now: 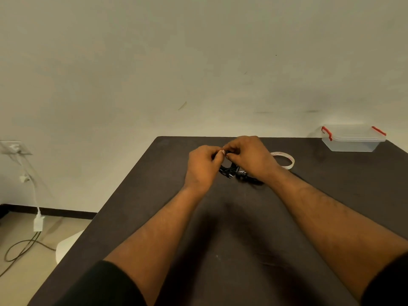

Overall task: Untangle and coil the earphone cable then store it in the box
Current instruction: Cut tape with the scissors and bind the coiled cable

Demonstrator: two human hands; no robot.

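Note:
A black earphone cable (234, 172) lies in a tangled bunch on the dark table (231, 228), near its far middle. My left hand (202, 167) and my right hand (250, 159) meet just above the bunch, fingers curled, each pinching a strand of the cable between fingertips. Part of the tangle hangs below the hands, and the rest is hidden under my right hand. A clear plastic box (353, 139) with red latches and its lid on stands at the table's far right corner, well away from both hands.
A roll of white tape (284, 160) lies on the table just right of my right hand. The table backs onto a pale wall. On the left, off the table, are a wall socket with a white adapter (38, 224), floor cables and a white stool (66, 246).

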